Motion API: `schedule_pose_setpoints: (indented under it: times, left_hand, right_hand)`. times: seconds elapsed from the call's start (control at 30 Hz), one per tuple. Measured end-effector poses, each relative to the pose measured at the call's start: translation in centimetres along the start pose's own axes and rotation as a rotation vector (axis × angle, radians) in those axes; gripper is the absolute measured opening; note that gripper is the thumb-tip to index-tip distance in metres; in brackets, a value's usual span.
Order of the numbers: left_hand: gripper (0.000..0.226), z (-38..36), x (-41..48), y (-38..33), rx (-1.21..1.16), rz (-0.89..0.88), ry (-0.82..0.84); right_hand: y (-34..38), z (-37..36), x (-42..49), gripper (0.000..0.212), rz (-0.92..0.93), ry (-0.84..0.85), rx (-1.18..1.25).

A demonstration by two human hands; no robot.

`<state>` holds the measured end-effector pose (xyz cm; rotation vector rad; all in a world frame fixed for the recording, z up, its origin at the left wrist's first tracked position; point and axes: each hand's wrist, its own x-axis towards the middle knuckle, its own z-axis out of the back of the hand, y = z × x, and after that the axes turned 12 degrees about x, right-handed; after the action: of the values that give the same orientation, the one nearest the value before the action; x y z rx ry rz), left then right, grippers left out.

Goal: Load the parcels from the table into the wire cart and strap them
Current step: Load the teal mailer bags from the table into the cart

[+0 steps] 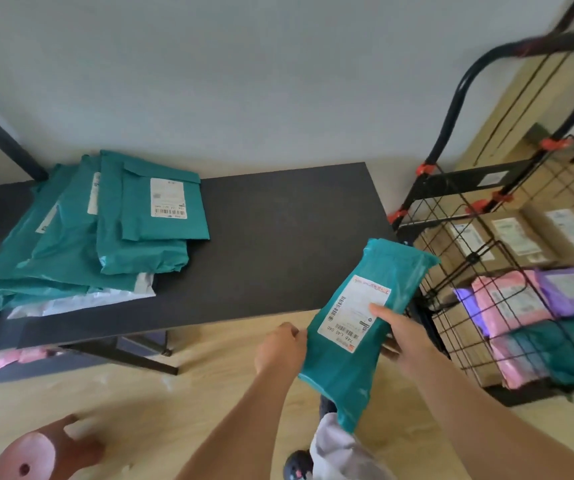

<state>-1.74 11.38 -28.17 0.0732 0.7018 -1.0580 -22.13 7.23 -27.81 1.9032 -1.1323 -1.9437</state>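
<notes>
Item: my right hand point(399, 336), fingers mostly hidden behind the teal parcel point(341, 372), whose label point(354, 310) print is too small to read; wire cart point(486, 258) handle point(555, 43) blurred, cut by the right edge; parcel stack point(70, 244) cropped at left.

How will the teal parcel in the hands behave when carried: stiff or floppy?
Probably floppy: the teal parcel is wrinkled, its lower end hanging loose. Likely light: the left hand and right hand pinch its sides. Its smooth film may slip.
</notes>
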Motion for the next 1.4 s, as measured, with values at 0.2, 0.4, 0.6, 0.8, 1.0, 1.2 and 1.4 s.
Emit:
schedule_pose_setpoints:
  times: [0.2, 0.4, 0.6, 0.8, 1.0, 1.2, 1.4]
  left_hand:
    - [0.024, -2.0, -1.5, -3.5, -0.045, -0.091, 0.037]
    - [0.062, -4.2, -2.4, -8.5, -0.214, -0.097, 0.11]
    - [0.094, -6.5, -3.9, -14.9, -0.408, -0.024, 0.243]
    - [0.082, -9.8, -6.8, -22.8, -0.494, -0.041, 0.394]
    - [0.064, -13.9, -9.6, -30.8, -0.61, -0.091, 0.513]
    - [0.049, -17.4, -11.4, -37.8, -0.805, -0.058, 0.522]
    - [0.047, -19.6, -11.5, -42.9, -0.839, -0.047, 0.49]
  right_hand:
    - [0.1, 5.5, -2.0, 0.044, 0.04, -0.111, 0.142]
    - [1.5, 11.0, -3.0, 0.038, 0.072, -0.213, 0.298]
    - [3.9, 17.1, -3.1, 0.047, 0.085, -0.286, 0.503]
    - [7.4, 24.5, -2.6, 0.061, 0.085, -0.297, 0.622]
    - [11.5, 31.7, -0.6, 0.051, 0.074, -0.221, 0.657]
    - [15.5, 38.7, 1.7, 0.048, 0.051, -0.164, 0.644]
    - [18.1, 43.1, 3.8, 0.047, 0.038, -0.169, 0.664]
